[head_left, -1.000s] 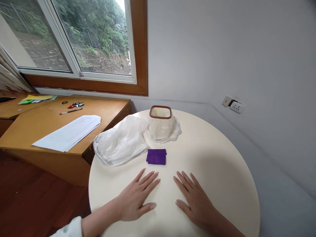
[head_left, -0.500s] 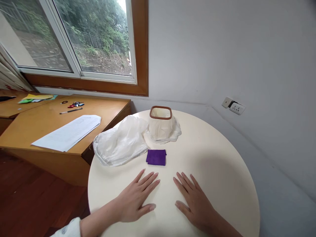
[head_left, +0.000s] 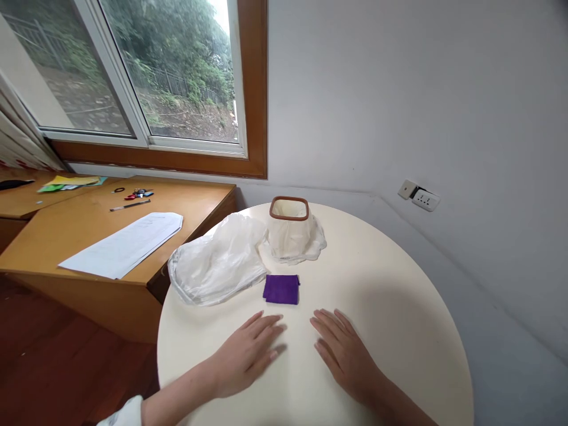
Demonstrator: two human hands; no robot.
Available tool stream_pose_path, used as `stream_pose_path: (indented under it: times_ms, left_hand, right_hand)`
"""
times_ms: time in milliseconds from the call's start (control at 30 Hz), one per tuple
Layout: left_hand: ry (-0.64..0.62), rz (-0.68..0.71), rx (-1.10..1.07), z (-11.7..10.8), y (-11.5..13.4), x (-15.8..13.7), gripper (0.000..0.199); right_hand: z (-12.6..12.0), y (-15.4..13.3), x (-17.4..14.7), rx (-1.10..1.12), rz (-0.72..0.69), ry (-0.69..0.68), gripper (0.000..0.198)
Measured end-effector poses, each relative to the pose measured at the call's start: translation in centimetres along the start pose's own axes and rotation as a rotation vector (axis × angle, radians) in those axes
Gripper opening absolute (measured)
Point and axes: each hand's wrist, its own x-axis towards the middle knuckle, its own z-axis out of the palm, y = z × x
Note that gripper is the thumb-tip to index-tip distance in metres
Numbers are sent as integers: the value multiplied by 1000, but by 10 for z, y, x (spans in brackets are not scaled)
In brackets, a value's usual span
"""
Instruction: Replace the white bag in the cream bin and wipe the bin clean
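Observation:
My left hand is open and holds nothing, its fingers reaching over the round white table just short of a folded purple cloth. To the right of it, my right hand is also open, with nothing in it. Beyond the cloth stands a small bin with a brown rim, lined with a whitish plastic bag whose edge hangs around its base. A crumpled white plastic bag lies at the table's left side, close to the cloth.
A wooden desk adjoins on the left, with papers, a pen, a small bunch of keys or tools and coloured sheets. Behind are a window and a wall with a socket.
Both hands have lifted slightly from lying flat with spread fingers, and the fingers are now a little bent and closer together. The view has tilted up slightly. The cloth, bin and bag stay put.

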Motion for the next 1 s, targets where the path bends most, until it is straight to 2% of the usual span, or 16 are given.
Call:
stream_pose_path:
  times_ms: [67,167,267,367,533,667,833,1000]
  left_hand:
    - [152,-128,-62,-3,-3,8,23]
    - [423,-297,-222,-9,-15,28,32]
    - [678,-397,-493,-15,-33,52,38]
    - [802,-428,-566,-17,-48,69,38]
    - [853,-456,-577,-6,-63,70,37]
    - [839,-468,-577,-1,-64,64,37]
    - [804,-467,-577,-1,-60,64,38]
    - [779,-465,-580,-1,-60,64,38]
  right_hand:
    - [0,0,17,39,37,75,32]
    - [2,1,46,110,45,123,30]
    - [8,1,76,146,21,132,32]
    - [18,-2,101,140,-8,108,35]
    - [35,-6,120,112,-68,42,35]
    - [39,1,117,107,-27,52,34]
    - [33,23,99,99,92,88,32]
    - [18,51,63,42,224,128,31]
